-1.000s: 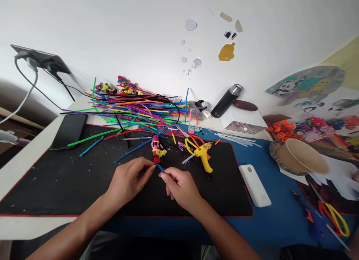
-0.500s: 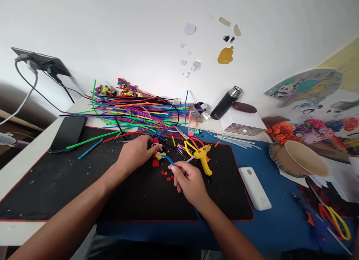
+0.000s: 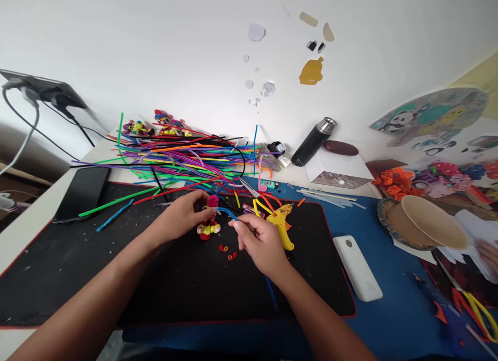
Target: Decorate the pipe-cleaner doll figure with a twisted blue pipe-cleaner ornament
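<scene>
Near the middle of the black mat, my left hand [image 3: 187,214] is closed on a small pipe-cleaner figure [image 3: 209,229] with pink, yellow and red parts. My right hand [image 3: 261,241] pinches a blue pipe cleaner [image 3: 227,212] whose bent end reaches the figure beside my left fingertips. The rest of the blue strand hangs out below my right hand. Small red and orange curled pieces [image 3: 227,252] lie on the mat under the figure. Just right of my right hand is a yellow glue gun [image 3: 283,227], partly covered by it.
A heap of coloured pipe cleaners [image 3: 187,156] lies along the wall. A phone [image 3: 81,195] is at the left. Rightward are a white power bank [image 3: 358,267], a black flask [image 3: 313,141], a bowl [image 3: 431,221] and scissors [image 3: 470,304]. Another person's hand [image 3: 488,254] shows at the right edge.
The figure has turned, its yellow part now facing down and forward. Both hands have shifted slightly within a tilted view. Another person's hand has appeared at the right edge.
</scene>
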Action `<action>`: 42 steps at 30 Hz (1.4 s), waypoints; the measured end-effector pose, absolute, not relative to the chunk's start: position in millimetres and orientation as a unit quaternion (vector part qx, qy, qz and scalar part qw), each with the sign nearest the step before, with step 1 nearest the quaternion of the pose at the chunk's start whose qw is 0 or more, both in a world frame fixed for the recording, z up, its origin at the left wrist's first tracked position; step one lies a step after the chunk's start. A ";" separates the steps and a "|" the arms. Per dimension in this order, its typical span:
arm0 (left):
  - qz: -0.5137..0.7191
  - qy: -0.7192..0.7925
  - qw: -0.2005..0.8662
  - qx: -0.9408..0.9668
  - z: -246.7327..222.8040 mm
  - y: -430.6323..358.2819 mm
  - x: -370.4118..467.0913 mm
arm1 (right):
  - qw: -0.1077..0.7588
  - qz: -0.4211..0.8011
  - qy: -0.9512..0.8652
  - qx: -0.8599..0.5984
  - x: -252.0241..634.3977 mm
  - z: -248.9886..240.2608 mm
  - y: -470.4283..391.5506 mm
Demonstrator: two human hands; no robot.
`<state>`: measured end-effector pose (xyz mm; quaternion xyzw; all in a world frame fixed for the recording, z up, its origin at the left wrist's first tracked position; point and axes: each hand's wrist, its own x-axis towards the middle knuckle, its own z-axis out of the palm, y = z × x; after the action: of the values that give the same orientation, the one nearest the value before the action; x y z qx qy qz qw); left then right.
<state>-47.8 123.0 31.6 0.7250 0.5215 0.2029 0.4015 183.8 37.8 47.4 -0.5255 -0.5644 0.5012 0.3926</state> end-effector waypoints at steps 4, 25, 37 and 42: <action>0.258 0.464 0.581 0.618 35.3 121.9 -46.7 | 0.402 0.476 -0.580 -0.525 194.6 50.9 45.4; 0.252 0.385 0.631 0.625 46.5 109.9 -7.9 | 0.273 0.312 -0.687 -0.597 210.8 56.5 53.5; 0.259 0.382 0.640 0.614 39.8 103.2 -11.6 | 0.235 0.265 -0.712 -0.606 196.4 66.5 50.4; 0.267 0.383 0.644 0.606 44.5 102.1 -11.0 | 0.224 0.247 -0.719 -0.610 194.7 66.5 48.5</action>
<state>-11.0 102.1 44.5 0.6062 0.3832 0.2670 0.6438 194.7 48.5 66.5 -0.6100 -0.7188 0.2468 0.2242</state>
